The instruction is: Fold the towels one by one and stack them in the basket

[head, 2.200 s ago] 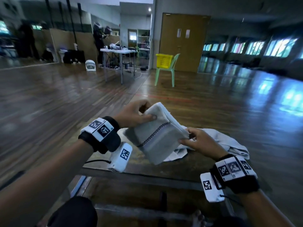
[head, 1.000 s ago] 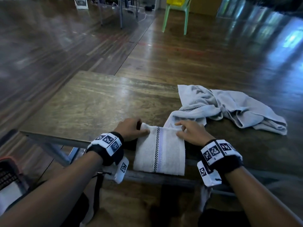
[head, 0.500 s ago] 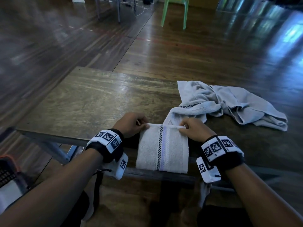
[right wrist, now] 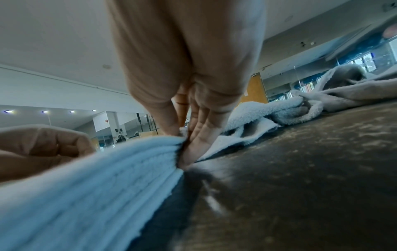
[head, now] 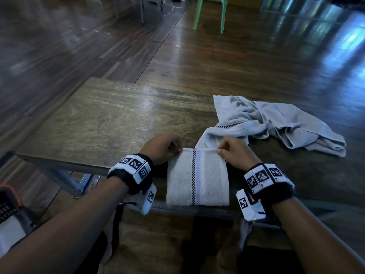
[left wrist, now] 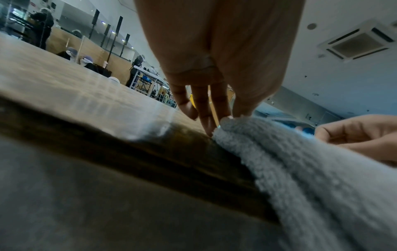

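Observation:
A folded white towel (head: 197, 177) with a checkered stripe lies at the near edge of the wooden table (head: 110, 119), its near end over the edge. My left hand (head: 164, 148) pinches the towel's far left corner (left wrist: 225, 122). My right hand (head: 233, 150) pinches the far right corner (right wrist: 178, 137) between thumb and fingers. Both hands rest low on the tabletop. A crumpled pale grey towel (head: 276, 123) lies just beyond and to the right, also seen in the right wrist view (right wrist: 279, 112). A dark basket (head: 7, 208) with an orange rim shows at the lower left.
The table's left half is bare wood. A green chair (head: 209, 12) and metal table legs (head: 128, 8) stand far off on the wooden floor. People and tables stand far back in the left wrist view (left wrist: 137, 71).
The folded towel went from held in the air to lying on the table's near edge. Both hands slid to its far corners and now pinch them; the head view tilted down.

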The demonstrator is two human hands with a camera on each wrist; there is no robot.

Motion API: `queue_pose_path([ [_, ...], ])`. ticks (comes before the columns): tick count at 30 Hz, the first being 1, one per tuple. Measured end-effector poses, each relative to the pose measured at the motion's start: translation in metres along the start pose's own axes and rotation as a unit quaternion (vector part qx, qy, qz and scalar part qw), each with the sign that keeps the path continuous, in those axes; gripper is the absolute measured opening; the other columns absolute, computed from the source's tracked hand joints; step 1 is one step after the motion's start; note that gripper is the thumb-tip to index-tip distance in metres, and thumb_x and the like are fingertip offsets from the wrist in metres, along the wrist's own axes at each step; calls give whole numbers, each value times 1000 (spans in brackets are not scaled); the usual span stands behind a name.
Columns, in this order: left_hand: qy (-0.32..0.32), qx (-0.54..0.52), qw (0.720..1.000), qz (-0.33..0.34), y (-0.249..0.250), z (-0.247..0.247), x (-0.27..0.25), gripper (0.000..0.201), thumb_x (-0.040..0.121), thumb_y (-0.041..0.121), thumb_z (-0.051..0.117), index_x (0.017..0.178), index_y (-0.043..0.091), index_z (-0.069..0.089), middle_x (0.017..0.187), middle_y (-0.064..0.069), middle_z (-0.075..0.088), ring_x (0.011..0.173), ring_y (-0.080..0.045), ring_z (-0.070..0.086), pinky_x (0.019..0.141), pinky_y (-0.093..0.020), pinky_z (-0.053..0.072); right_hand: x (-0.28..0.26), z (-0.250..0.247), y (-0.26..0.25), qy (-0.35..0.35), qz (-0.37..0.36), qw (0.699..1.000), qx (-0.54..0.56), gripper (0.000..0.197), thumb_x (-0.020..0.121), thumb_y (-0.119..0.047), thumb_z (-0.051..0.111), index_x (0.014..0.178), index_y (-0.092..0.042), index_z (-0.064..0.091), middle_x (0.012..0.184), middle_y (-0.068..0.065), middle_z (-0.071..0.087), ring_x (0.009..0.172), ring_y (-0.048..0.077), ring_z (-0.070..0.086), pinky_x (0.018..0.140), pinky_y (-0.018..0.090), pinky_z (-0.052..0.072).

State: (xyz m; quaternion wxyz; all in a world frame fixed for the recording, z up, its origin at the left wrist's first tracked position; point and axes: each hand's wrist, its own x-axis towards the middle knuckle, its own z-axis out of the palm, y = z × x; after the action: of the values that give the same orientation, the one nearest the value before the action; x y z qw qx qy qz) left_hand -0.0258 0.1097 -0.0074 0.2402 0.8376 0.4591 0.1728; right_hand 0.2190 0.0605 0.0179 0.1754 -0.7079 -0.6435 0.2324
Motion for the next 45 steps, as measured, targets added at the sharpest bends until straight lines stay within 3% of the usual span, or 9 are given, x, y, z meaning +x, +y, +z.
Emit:
queue_pose_path([
  [5, 30, 95, 995, -26, 9, 5, -2, 8, 89, 23, 56, 95, 26, 60, 97, 6, 65, 94, -17, 59, 82, -30, 35, -3, 12, -4, 50, -40, 995, -79, 2, 88, -13, 57, 88, -14, 59, 96, 4, 54, 87, 19, 54, 70, 32, 46],
  [12, 45, 164, 985, 25, 50, 23, -30, 17, 88, 22, 46, 97, 21, 60, 106, 4, 63, 103, -18, 55, 86, -31, 26, -29, 34, -17, 67, -135, 923, -353, 27, 90, -17, 44, 109, -15, 63, 112, 4, 53, 108, 25, 45, 86, 39, 35],
  [17, -7, 160, 987, -19, 53, 49, -39, 51, 99, 35, 21, 141, 13, 36, 152, -4, 31, 142, -16, 24, 113, -34, 16, -51, 47, -13, 34, -69, 963, -259, 46, 98, -37, 28, 139, -18, 36, 146, 2, 35, 136, 20, 28, 104, 41, 28],
  [21, -16, 210, 978, -10, 47, 60, -41, 79, 83, 46, -13, 149, 12, 13, 158, -5, 11, 146, -16, 3, 116, -33, -4, -55, 63, -5, 1, -23, 981, -193, 54, 100, -41, 20, 150, -22, 12, 160, -1, 2, 147, 20, -2, 116, 47, 6],
  [32, -28, 160, 976, -145, 28, 40, -42, 60, 99, 42, 14, 150, 12, 5, 159, -7, 2, 146, -20, -1, 117, -50, -3, -51, 50, 7, 15, 4, 986, -166, 58, 99, -44, 23, 150, -17, 13, 160, 0, 4, 147, 18, -3, 117, 45, 0],
  [35, 14, 150, 972, -181, 30, 27, -49, 56, 96, 45, 28, 138, 10, 34, 143, -12, 38, 134, -28, 31, 111, -48, 21, -56, 36, 10, 59, 51, 985, -152, 57, 93, -54, 38, 136, -17, 42, 147, 8, 33, 138, 26, 22, 111, 46, 17],
  [38, 14, 106, 970, -217, 34, 14, -55, 42, 85, 50, 46, 100, 12, 58, 102, -5, 60, 100, -26, 55, 86, -39, 41, -59, 28, 11, 42, 97, 986, -130, 52, 87, -60, 44, 121, -21, 57, 132, 8, 45, 126, 28, 31, 105, 47, 24],
  [41, -26, 36, 971, -236, 34, 14, -59, 37, 77, 51, 57, 72, 14, 57, 71, -1, 61, 72, -21, 59, 62, -29, 40, -59, 27, 7, 30, 111, 988, -107, 47, 86, -60, 47, 110, -23, 65, 124, 7, 52, 122, 29, 36, 101, 49, 26],
  [45, -28, -28, 969, -245, 35, 15, -60, 37, 80, 43, 61, 58, 17, 47, 57, 2, 50, 61, -18, 53, 54, -27, 34, -56, 30, 6, -13, 158, 987, -23, 40, 84, -51, 51, 77, -14, 66, 97, 6, 61, 109, 29, 46, 96, 46, 31],
])
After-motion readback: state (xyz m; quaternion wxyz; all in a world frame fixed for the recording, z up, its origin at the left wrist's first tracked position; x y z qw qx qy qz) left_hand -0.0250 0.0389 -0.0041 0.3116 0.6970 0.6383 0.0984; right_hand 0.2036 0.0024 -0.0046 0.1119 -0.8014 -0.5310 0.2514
